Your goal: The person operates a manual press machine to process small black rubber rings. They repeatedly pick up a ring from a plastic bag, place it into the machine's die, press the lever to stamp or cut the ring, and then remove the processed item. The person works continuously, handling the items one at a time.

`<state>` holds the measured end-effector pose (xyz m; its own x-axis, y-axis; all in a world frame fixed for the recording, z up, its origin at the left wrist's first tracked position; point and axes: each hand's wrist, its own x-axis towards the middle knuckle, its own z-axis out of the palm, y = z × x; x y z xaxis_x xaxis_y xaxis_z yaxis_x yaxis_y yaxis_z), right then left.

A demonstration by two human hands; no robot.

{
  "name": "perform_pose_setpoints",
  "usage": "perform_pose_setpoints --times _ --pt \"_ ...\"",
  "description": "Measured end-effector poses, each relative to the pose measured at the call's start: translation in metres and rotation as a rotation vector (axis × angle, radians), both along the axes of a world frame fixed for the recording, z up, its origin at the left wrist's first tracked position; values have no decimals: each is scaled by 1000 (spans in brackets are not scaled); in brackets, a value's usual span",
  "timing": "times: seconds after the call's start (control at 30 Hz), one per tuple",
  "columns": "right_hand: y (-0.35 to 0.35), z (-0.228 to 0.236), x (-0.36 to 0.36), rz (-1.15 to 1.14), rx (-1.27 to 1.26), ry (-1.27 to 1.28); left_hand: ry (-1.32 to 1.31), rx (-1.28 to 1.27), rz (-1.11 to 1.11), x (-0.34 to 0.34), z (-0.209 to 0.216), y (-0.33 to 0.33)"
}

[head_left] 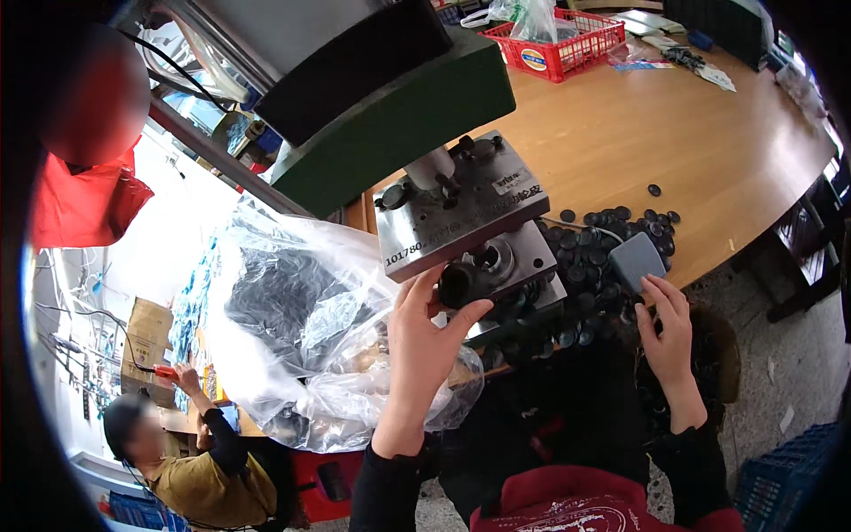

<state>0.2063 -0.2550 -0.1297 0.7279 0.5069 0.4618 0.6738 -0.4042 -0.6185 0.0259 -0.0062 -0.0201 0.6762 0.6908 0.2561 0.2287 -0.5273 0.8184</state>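
Observation:
A press stands before me, its steel die block (461, 213) raised over a lower steel die (519, 257). My left hand (425, 328) is at the front left of the lower die, thumb and fingers curled around a black round cup-like part (458, 284). My right hand (667, 324) is beside a small grey box (636, 262) with a cable, fingers apart and fingertips at its near edge; whether they press on it I cannot tell. Many black round discs (581, 266) lie heaped behind and to the right of the die, some around the box.
A clear plastic bag (292, 301) with dark contents lies left of the press. A red basket (567, 44) sits at the back of the wooden table (647, 124). Another person (204, 461) works at the lower left, holding a red-handled tool (166, 371). A blue crate (789, 474) stands on the floor at right.

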Motion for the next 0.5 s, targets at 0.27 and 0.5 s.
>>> perform_pose_setpoints --times 0.27,0.5 --pt "-4 -2 -4 0 -15 -61 19 31 28 34 -1 1" --pt "18 14 -4 68 68 -76 115 205 73 46 5 -2"
